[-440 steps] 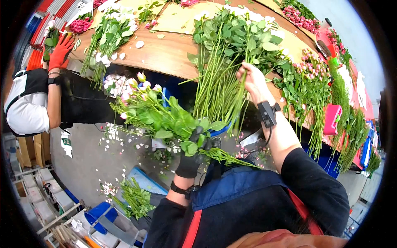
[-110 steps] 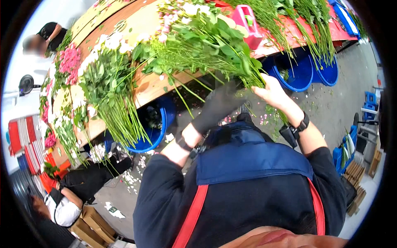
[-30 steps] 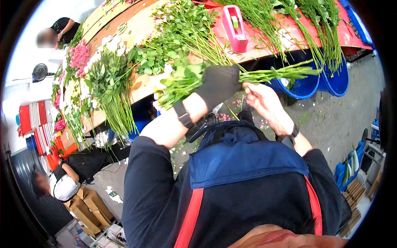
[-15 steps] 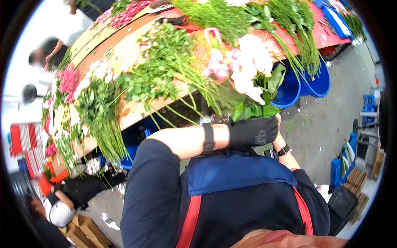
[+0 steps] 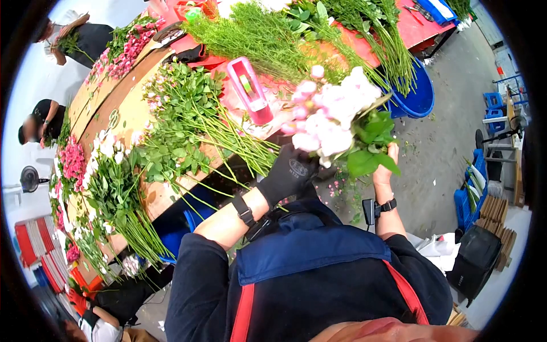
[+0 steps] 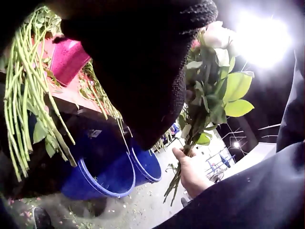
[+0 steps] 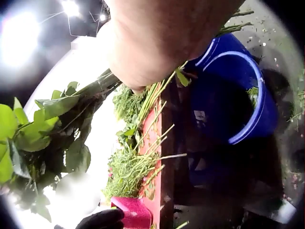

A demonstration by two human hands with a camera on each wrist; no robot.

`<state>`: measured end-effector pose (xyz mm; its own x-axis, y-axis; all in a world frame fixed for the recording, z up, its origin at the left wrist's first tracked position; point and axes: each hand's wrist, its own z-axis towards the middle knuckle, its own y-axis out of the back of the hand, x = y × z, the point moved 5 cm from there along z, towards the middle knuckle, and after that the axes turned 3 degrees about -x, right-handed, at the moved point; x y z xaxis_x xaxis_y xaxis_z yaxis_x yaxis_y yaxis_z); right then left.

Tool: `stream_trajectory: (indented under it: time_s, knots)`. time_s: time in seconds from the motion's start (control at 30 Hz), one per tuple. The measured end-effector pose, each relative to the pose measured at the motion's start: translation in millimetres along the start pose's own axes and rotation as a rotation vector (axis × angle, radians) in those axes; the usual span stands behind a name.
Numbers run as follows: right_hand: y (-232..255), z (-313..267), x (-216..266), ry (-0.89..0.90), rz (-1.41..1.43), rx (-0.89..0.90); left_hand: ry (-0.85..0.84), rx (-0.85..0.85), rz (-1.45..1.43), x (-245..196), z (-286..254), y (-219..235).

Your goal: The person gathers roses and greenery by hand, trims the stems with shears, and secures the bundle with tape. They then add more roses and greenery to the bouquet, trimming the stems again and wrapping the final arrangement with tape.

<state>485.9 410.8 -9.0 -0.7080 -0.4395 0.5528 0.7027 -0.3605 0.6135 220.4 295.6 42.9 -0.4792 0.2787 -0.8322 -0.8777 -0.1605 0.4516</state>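
Observation:
A bunch of pink and white roses (image 5: 336,111) stands tilted in front of me, its blooms toward the table. My bare right hand (image 5: 386,165) grips its stems below the leaves; in the left wrist view, the right hand (image 6: 190,171) has stem ends poking out under it. My left hand (image 5: 292,174) wears a black glove and is just left of the blooms, fingers pointing toward them. That glove fills much of the left wrist view as a dark shape. In the right wrist view, the bunch's leaves (image 7: 62,124) spread out to the left.
A pink tape dispenser (image 5: 250,91) stands on the red-covered table end (image 5: 399,37). Stems of cut flowers (image 5: 250,145) overhang the table edge. Below stand blue buckets (image 5: 419,94). Other people (image 5: 43,122) are along the far side. Petals litter the floor.
Since half a second ago my gloved hand has moved left, away from the right hand, which still grips the bunch. Earlier the bunch pointed its stems right; now its blooms are raised. My view has turned right.

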Motion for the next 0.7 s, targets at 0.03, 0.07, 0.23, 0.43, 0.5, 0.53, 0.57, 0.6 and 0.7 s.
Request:
stream_trajectory:
  time_s: [0.03,0.07,0.23,0.43,0.5,0.53,0.57,0.6,0.7]
  knots:
    - [-6,5,-14,-0.040,-0.024,0.043,-0.156,0.089,0.430,11,-5,-10]
    - [-13,11,-30,-0.079,-0.048,0.084,-0.273,0.131,0.595,2,-2,-9]
    - [-44,117,-43,-0.183,-0.041,0.125,-0.077,0.206,0.567,23,-5,-3]
    - [-140,300,-57,-0.059,-0.219,0.208,0.160,0.210,0.506,46,-15,-6]
    - [-193,339,-90,0.022,-0.149,0.209,0.203,0.191,0.505,52,-13,-10]
    - [-218,347,-108,0.122,-0.124,0.204,0.217,0.178,0.498,52,-9,-11]
    - [-231,350,-111,0.181,-0.319,0.281,0.236,0.166,0.492,51,-5,-10]
    - [-247,348,-116,0.188,-0.487,0.390,0.255,0.153,0.490,52,-2,-9]
    - [-246,320,-50,0.522,-0.494,-0.015,0.288,0.068,0.469,55,4,-9]
